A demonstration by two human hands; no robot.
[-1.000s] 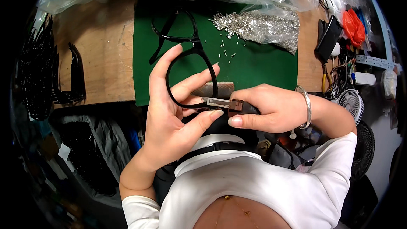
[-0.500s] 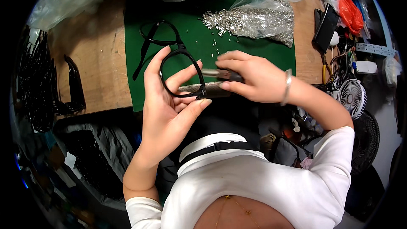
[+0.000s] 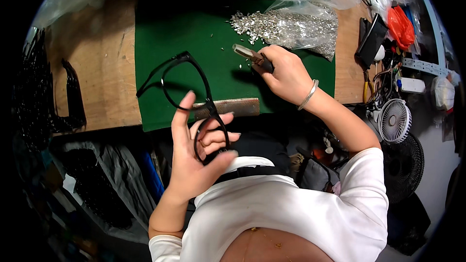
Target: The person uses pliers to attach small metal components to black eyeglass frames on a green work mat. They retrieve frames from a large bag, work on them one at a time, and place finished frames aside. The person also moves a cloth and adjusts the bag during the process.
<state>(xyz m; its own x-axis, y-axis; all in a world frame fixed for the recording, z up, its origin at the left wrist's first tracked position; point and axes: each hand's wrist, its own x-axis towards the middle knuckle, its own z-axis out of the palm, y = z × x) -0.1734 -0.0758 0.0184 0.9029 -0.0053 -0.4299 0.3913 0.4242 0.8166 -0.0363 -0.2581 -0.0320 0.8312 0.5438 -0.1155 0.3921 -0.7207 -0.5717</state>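
1. Blk glasses frame [image 3: 210, 106] held by lower rim in L hand [image 3: 186, 167], partly over grn mat [image 3: 165, 34].
2. Pliers [image 3: 255, 57] gripped in R hand [image 3: 290, 78] over mat, apart fr. frame.
3. Silver bits [image 3: 250, 26] strewn by clear bag [image 3: 315, 31], beyond R hand.

Dim far-left mat [image 3: 167, 26] seems open — glasses frame [image 3: 209, 103] blocks nearer, bag [image 3: 311, 25] rightward.

Wooden table [image 3: 109, 63]; green mat [image 3: 218, 80], black pieces [image 3: 74, 94] atop.
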